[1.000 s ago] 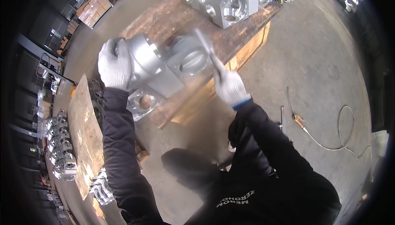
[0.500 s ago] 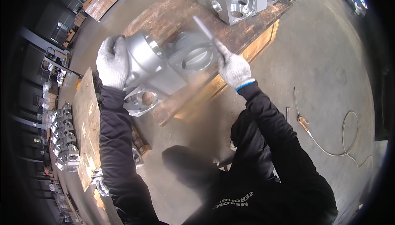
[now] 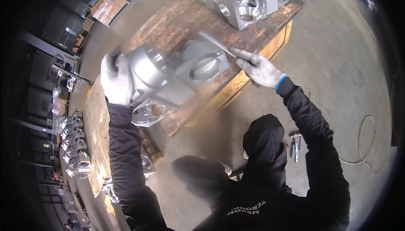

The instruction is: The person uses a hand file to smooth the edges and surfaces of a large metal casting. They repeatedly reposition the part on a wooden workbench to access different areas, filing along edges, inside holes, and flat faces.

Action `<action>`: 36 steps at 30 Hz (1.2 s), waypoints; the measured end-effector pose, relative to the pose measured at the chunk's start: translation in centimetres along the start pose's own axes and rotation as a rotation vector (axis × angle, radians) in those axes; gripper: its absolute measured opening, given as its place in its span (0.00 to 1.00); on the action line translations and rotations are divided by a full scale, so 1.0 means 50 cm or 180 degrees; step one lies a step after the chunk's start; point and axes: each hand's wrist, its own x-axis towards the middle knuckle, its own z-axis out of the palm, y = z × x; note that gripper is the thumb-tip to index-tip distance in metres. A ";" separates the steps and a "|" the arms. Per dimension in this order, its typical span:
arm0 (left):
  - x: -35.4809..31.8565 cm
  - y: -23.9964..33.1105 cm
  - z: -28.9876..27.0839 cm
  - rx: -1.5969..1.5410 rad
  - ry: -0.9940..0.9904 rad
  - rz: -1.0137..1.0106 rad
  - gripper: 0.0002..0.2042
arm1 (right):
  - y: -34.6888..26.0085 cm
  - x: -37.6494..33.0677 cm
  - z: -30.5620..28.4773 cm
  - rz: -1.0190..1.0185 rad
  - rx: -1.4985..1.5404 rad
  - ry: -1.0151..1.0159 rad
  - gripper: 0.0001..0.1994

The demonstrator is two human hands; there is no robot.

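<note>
On the wooden bench top lies a silver cast-metal housing (image 3: 166,74) with round bores and a cylindrical neck. My left hand (image 3: 116,79), in a white knit glove, grips its left side around the neck, with part of the fingers hidden. My right hand (image 3: 262,68), gloved with a blue cuff, is closed on a slim, straight grey file (image 3: 214,42). The file points up and left, over the far side of the housing's flanged oval opening (image 3: 205,69). Blur hides whether the file touches the metal.
More silver housings (image 3: 249,9) stand at the bench's far end. The wooden bench (image 3: 168,24) has an edge running diagonally in front of me. At left is a wooden board (image 3: 96,142), with rows of castings (image 3: 76,146) beyond. Hand tools (image 3: 295,146) and a hose (image 3: 360,138) lie on the floor.
My right hand has moved right and slightly down, and the file now tilts flatter. My left hand stays on the housing. The whole view has shifted a little.
</note>
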 end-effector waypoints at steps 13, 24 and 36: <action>0.003 0.014 -0.017 -0.0247 -0.0425 -0.0654 0.11 | 0.012 0.042 -0.058 -0.0257 0.0156 -0.0387 0.26; 0.006 -0.002 -0.026 -0.0061 -0.0436 -0.0651 0.13 | 0.026 0.112 -0.069 0.0074 0.0232 -0.0417 0.30; 0.000 0.011 -0.028 0.0346 -0.0467 -0.0400 0.18 | 0.081 0.189 -0.059 -0.0609 0.0362 -0.0483 0.26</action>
